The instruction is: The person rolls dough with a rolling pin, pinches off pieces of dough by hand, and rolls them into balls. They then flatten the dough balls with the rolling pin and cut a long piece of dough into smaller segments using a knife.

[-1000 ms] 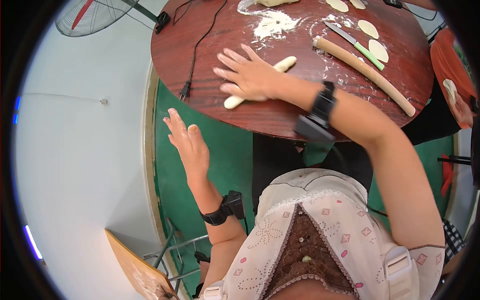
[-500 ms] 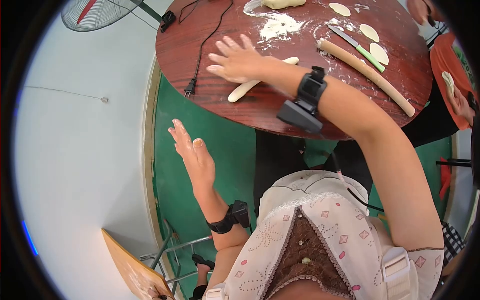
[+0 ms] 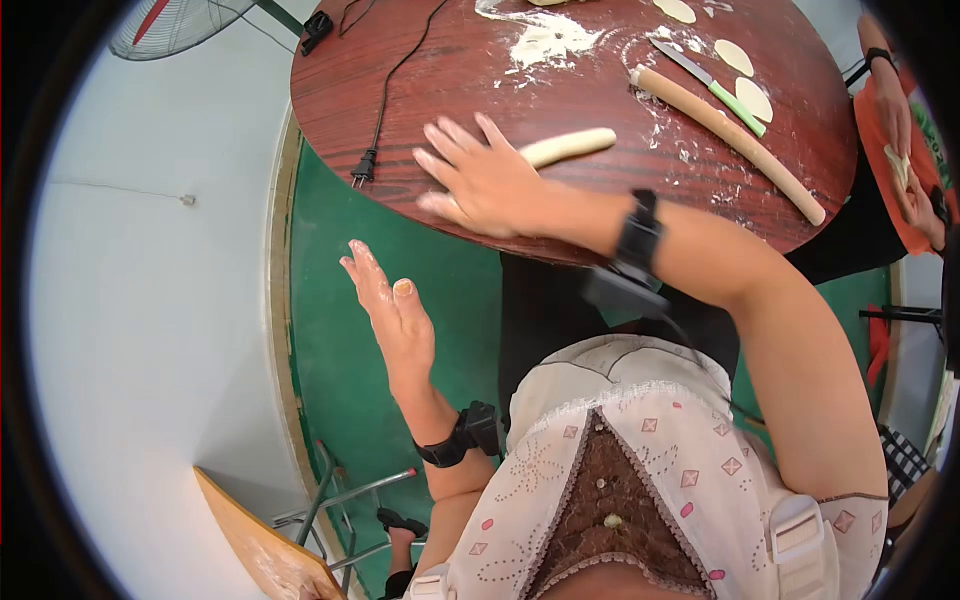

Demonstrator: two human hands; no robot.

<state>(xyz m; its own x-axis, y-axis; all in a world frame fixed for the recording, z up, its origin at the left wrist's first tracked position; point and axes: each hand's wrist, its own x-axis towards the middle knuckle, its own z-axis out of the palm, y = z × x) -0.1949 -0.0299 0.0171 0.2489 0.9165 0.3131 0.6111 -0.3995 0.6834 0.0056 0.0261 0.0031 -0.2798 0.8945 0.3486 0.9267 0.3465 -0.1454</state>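
My right hand (image 3: 480, 180) lies flat with fingers spread near the table's front edge, over one end of a dough rope (image 3: 572, 147). The dough's other end shows beyond the hand, pointing right; the part under the palm is hidden. Held up off the table at the left, my left hand (image 3: 390, 315) has its fingers extended and grips nothing. There is flour on its fingertips. Right of the dough, a wooden rolling pin (image 3: 730, 145) rests beside a green-handled knife (image 3: 710, 88).
Flour (image 3: 550, 40) is scattered on the round wooden table (image 3: 440, 90). Flat dough wrappers (image 3: 753, 99) lie at the far right. A black cord's plug (image 3: 364, 167) sits near the left edge. Another person's hands (image 3: 905, 180) hold dough at the right. A fan (image 3: 180, 25) stands beyond.
My right hand has slid back toward me over the dough rope, which has rolled and turned, showing more of its right end. My left hand has barely moved. The view has shifted slightly.
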